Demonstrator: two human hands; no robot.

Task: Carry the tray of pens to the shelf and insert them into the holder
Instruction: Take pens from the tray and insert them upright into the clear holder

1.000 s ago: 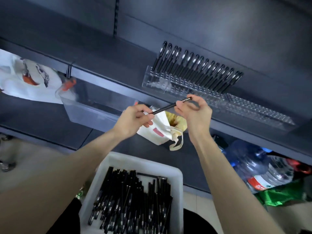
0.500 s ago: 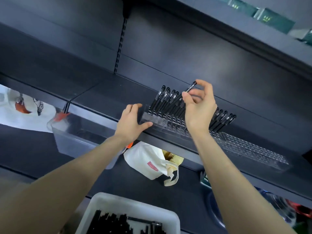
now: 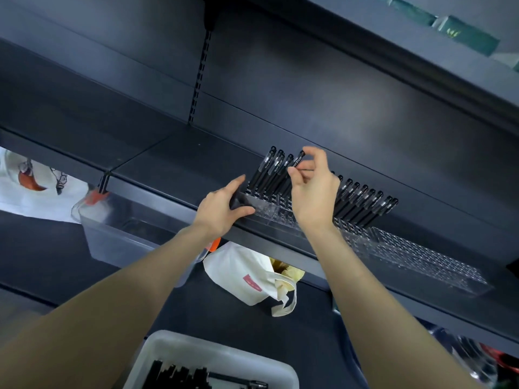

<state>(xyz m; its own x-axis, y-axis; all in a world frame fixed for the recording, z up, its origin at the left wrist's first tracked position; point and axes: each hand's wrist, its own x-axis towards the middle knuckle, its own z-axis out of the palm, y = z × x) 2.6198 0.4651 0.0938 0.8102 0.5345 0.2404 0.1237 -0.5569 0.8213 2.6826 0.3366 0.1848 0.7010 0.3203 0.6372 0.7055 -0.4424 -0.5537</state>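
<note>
Right hand (image 3: pixel 314 197) pinches one black pen (image 3: pixel 298 160) near the cap. Thumb and forefinger are clamped on the barrel, the other fingers loosely curled. The high grip leaves the tip end free to find a slot. The pen leans up-right at the same angle as the seated pens (image 3: pixel 365 202), so the slots probably set that tilt. Its lower end is hidden behind the hand, so I can't tell if it's in a hole or just above one.

Left hand (image 3: pixel 222 209) grips the left end of the clear pen holder (image 3: pixel 421 256), thumb on the front face and fingers round the end. My read: it's bracing the light acrylic so it doesn't slide on the shelf (image 3: pixel 168 164) under the push.

The holder runs along the shelf's front edge, centre to right of frame. Pens stand on both sides of the right hand, and the far-right stretch of grid is bare. The held pen sits beside the group at the holder's left end.

White tray (image 3: pixel 219 352) is at bottom centre under the arms, for a short reach. Loose pens (image 3: pixel 179 374) are in it, so I judge the task partway done. What it rests on is out of view.

Risks: the tip snagging the grid edge, or knuckles knocking the neighbouring pens.

Tote bag (image 3: pixel 244 276) and clear bin (image 3: pixel 118 237) sit below the shelf edge and aren't involved.
</note>
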